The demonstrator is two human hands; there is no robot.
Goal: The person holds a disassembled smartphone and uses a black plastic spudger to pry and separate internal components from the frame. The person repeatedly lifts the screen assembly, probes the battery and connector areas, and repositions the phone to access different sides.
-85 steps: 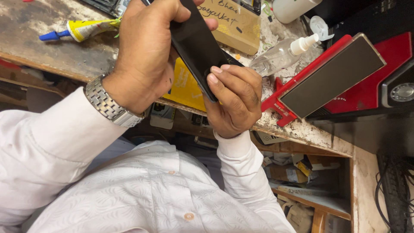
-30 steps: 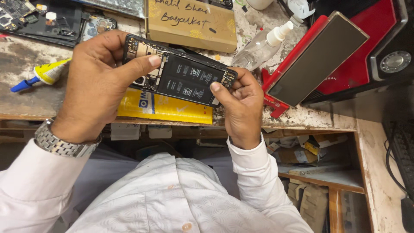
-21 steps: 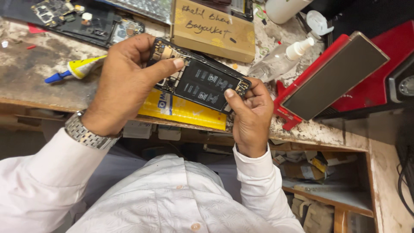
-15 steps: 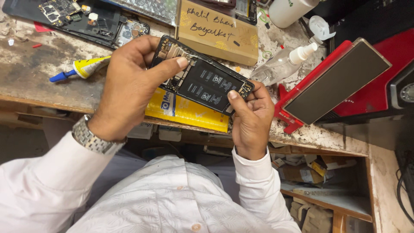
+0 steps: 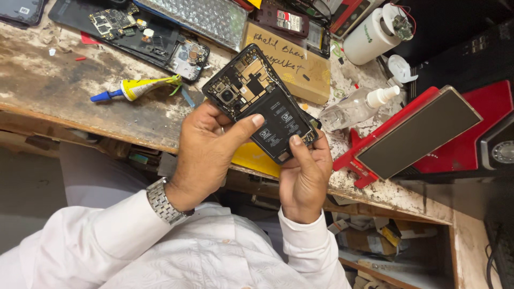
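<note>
An opened black smartphone (image 5: pixel 259 101) with its back cover off shows its camera module, circuit board and black battery. I hold it tilted above the front edge of the worn workbench (image 5: pixel 64 85). My left hand (image 5: pixel 206 155), with a metal watch on its wrist, grips the phone's left side, thumb resting on the battery. My right hand (image 5: pixel 305 171) holds the phone's lower end, thumb pressed on the bottom edge of the battery. A yellow flat object (image 5: pixel 251 160) lies under the phone and hands.
A yellow glue tube with blue nozzle (image 5: pixel 134 88) lies to the left. Another dismantled phone (image 5: pixel 139 27) sits at the back, next to a brown cardboard box (image 5: pixel 297 61). A clear spray bottle (image 5: pixel 356 107), white canister (image 5: pixel 369 35) and red machine with dark plate (image 5: pixel 423 131) stand on the right.
Earlier the phone was turned with its plain black side up; it now faces me with its insides showing. Both hands keep hold of it, slightly shifted along the bench edge.
</note>
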